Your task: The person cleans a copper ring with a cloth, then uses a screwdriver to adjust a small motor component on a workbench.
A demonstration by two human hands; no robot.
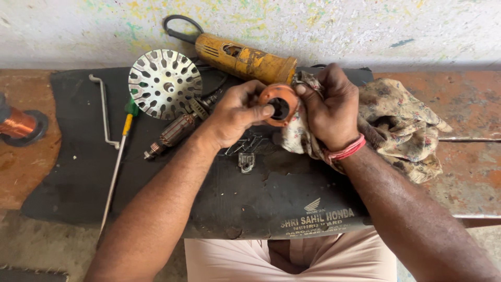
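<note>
The person is wearing pale pinkish-beige trousers (323, 258), and the bare forearms are showing no sleeves. A red-pink thread band (345, 150) is circling the right wrist.

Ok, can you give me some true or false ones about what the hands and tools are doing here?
1. Both hands hold the orange ring. True: the left hand and the right hand grip it from either side.
2. The right hand also clutches a flowery cloth. True.
3. The yellow grinder lies in the person's lap. False: it lies on the bench near the wall, beyond the hands.
4. The round metal disc with slots is on the right of the hands. False: it sits to their left, on the black mat.
5. A copper wire spool stands at the far left edge. True.
</note>
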